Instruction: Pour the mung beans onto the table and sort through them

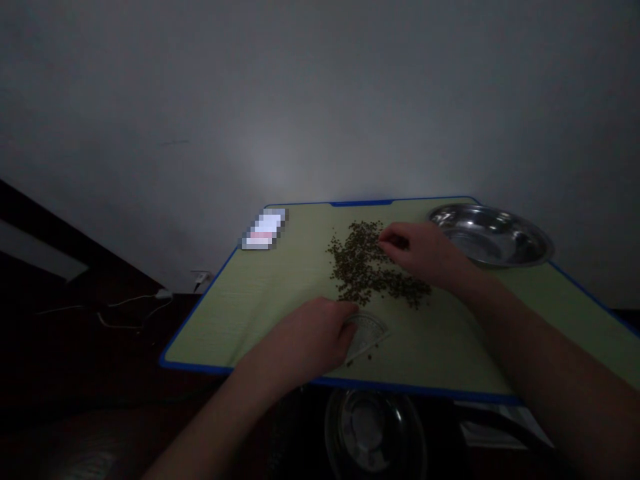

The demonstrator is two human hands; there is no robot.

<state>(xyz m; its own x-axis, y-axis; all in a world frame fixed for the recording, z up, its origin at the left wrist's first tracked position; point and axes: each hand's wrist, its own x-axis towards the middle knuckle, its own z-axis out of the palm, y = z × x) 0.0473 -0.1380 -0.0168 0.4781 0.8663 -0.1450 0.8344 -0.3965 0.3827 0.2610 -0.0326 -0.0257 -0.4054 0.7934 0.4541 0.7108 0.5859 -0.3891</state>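
A loose spread of small dark brown seeds or grains (pixel 360 260) lies on the pale green tabletop (pixel 225 313). Over the right side of the spread, my right hand (pixel 415 250) is closed in a pinch, thumb and index fingertip together; whatever is between them is too small to make out. My left hand (pixel 323 333) is curled at the near edge of the spread. From between its thumb and index finger sticks out a clear protractor (pixel 370 330), close to the table surface. A few stray seeds (pixel 370 357) lie just in front of the protractor.
A wide shiny metal bowl (pixel 500 247) stands at the back right, behind my right forearm. A phone with a lit, blurred screen (pixel 265 229) lies at the back left. Below the table's blue front edge (pixel 400 387) is another metal bowl (pixel 373 430). A wall rises behind.
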